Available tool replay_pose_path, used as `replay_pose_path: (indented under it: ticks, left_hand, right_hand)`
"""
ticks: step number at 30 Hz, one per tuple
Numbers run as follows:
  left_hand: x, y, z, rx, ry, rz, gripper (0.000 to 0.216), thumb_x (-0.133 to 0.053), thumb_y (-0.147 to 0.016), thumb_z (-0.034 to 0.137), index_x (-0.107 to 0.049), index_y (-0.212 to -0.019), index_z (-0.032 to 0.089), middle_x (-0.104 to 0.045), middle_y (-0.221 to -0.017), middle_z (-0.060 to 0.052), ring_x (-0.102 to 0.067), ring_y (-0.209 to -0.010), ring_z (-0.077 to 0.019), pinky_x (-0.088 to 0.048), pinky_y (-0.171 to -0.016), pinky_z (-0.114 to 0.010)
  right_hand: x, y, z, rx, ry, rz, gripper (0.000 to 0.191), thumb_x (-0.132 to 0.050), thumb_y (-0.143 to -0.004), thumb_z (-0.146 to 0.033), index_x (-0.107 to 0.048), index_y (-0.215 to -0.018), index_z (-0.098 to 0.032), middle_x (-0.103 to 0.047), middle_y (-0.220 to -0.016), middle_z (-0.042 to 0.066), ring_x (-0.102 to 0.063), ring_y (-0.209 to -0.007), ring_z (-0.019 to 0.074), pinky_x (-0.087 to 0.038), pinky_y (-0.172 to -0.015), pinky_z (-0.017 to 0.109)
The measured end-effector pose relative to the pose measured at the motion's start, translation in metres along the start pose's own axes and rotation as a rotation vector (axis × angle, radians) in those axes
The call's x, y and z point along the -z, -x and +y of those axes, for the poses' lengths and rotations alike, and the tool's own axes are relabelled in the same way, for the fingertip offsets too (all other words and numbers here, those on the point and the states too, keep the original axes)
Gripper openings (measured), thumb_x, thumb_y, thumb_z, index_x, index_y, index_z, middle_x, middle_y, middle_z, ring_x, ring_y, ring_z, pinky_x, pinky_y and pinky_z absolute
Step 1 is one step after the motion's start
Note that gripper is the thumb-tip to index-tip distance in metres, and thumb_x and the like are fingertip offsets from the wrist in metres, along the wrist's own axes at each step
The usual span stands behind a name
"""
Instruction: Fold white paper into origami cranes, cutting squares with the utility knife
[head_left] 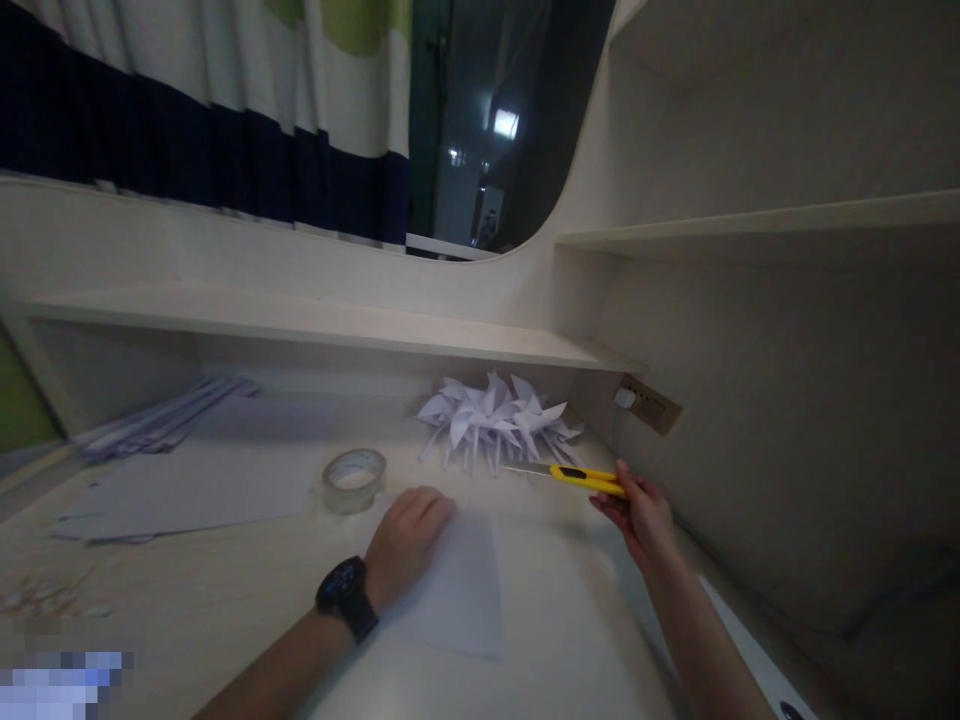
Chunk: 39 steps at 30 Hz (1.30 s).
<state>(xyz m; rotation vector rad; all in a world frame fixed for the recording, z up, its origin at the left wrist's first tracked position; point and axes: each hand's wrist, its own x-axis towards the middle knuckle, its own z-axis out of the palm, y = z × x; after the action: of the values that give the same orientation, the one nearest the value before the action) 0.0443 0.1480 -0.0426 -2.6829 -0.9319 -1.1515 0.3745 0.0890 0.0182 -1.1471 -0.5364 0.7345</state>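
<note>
My right hand (646, 510) is closed on the end of a yellow utility knife (585, 477). Its thin blade is out and points left, above the desk in front of the paper pinwheels. A sheet of white paper (457, 590) lies on the desk, and my left hand (409, 535) rests on its upper left part, fingers together and laid over it, a dark watch on the wrist. Just left of that hand is a roll of clear tape (354, 480), lying on its side face. Several white paper pinwheels (491, 415) with rolled paper sticks sit bunched at the back.
A stack of white paper (217, 465) lies at the left, with rolled or folded papers (169, 415) behind it. Small thin scraps (49, 595) lie at the front left. A shelf (337, 320) overhangs the back. At the right wall, a plug sits in a socket (652, 403).
</note>
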Motion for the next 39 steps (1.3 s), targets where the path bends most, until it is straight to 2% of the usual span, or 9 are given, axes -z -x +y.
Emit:
replay_pose_path:
  ticks: [2, 5, 9, 14, 21, 28, 33, 36, 39]
  left_hand:
    - [0.003, -0.002, -0.001, -0.002, -0.011, 0.008, 0.017, -0.040, -0.097, 0.019, -0.057, -0.097, 0.018, -0.059, -0.093, -0.007, -0.054, -0.090, -0.0228, -0.044, -0.083, -0.039]
    - [0.008, -0.009, -0.001, 0.050, -0.049, -0.006, 0.020, -0.039, -0.096, 0.017, -0.058, -0.099, 0.018, -0.060, -0.095, -0.008, -0.054, -0.091, -0.0232, -0.044, -0.082, -0.038]
    - [0.011, -0.020, 0.001, 0.078, -0.113, -0.120, 0.020, -0.040, -0.096, 0.017, -0.060, -0.100, 0.019, -0.061, -0.091, -0.006, -0.056, -0.084, -0.0225, -0.044, -0.076, -0.035]
    - [0.010, -0.025, 0.001, 0.082, -0.087, -0.240, 0.023, -0.036, -0.099, 0.020, -0.059, -0.099, 0.021, -0.060, -0.089, -0.004, -0.058, -0.081, -0.0198, -0.044, -0.072, -0.031]
    - [0.007, -0.025, -0.006, 0.186, 0.032, -0.241, 0.028, -0.033, -0.100, 0.028, -0.060, -0.099, 0.022, -0.062, -0.093, -0.004, -0.061, -0.085, -0.0180, -0.046, -0.076, -0.028]
    - [0.001, -0.021, -0.010, 0.226, 0.042, -0.273, 0.032, -0.032, -0.100, 0.032, -0.062, -0.099, 0.022, -0.064, -0.095, -0.005, -0.063, -0.087, -0.0190, -0.047, -0.078, -0.029]
    - [-0.003, -0.015, -0.008, 0.214, -0.004, -0.238, 0.035, -0.030, -0.100, 0.033, -0.059, -0.116, 0.020, -0.064, -0.109, -0.009, -0.059, -0.102, -0.0225, -0.043, -0.090, -0.037]
    - [-0.002, -0.007, 0.000, 0.133, -0.018, -0.270, 0.039, -0.033, -0.099, 0.037, -0.049, -0.131, 0.024, -0.056, -0.129, -0.008, -0.048, -0.120, -0.0254, -0.033, -0.102, -0.045]
    - [0.002, 0.004, 0.007, 0.036, 0.015, -0.410, 0.041, -0.034, -0.097, 0.046, -0.044, -0.136, 0.035, -0.046, -0.142, -0.002, -0.037, -0.131, -0.0299, -0.022, -0.107, -0.056]
  right_hand:
    - [0.000, 0.013, 0.006, -0.008, 0.059, -0.037, 0.053, -0.087, -0.051, -0.044, -0.053, -0.081, -0.017, -0.070, -0.068, 0.000, -0.067, -0.049, 0.0170, -0.062, -0.052, 0.032]
    - [0.001, 0.032, 0.020, -0.081, 0.180, -0.152, 0.046, -0.083, -0.058, -0.045, -0.056, -0.081, -0.017, -0.070, -0.071, 0.001, -0.069, -0.051, 0.0180, -0.061, -0.048, 0.027]
    - [0.006, 0.047, 0.039, -0.124, 0.284, -0.271, 0.038, -0.079, -0.065, -0.046, -0.058, -0.075, -0.016, -0.068, -0.067, 0.000, -0.067, -0.051, 0.0155, -0.059, -0.047, 0.023]
    - [0.011, 0.051, 0.050, -0.189, 0.314, -0.318, 0.037, -0.079, -0.065, -0.045, -0.055, -0.070, -0.017, -0.068, -0.064, -0.001, -0.067, -0.051, 0.0158, -0.058, -0.045, 0.024]
    - [0.011, 0.053, 0.051, -0.273, 0.283, -0.401, 0.033, -0.076, -0.070, -0.042, -0.057, -0.076, -0.015, -0.070, -0.066, 0.004, -0.068, -0.053, 0.0171, -0.057, -0.045, 0.024]
    - [0.009, 0.052, 0.051, -0.326, 0.385, -0.445, 0.038, -0.074, -0.069, -0.046, -0.061, -0.080, -0.012, -0.070, -0.069, 0.008, -0.067, -0.053, 0.0173, -0.053, -0.043, 0.022]
    - [0.010, 0.048, 0.052, -0.190, 0.560, -0.540, 0.039, -0.070, -0.069, -0.051, -0.062, -0.076, -0.013, -0.061, -0.055, 0.001, -0.051, -0.040, 0.0091, -0.032, -0.033, 0.016]
    - [0.013, 0.043, 0.053, -0.012, 0.695, -0.618, 0.035, -0.072, -0.068, -0.046, -0.066, -0.079, -0.014, -0.063, -0.065, 0.001, -0.055, -0.055, 0.0124, -0.040, -0.047, 0.020]
    - [0.015, 0.041, 0.052, 0.161, 0.835, -0.708, 0.033, -0.075, -0.066, -0.040, -0.069, -0.084, -0.014, -0.066, -0.075, 0.004, -0.058, -0.069, 0.0174, -0.043, -0.060, 0.024]
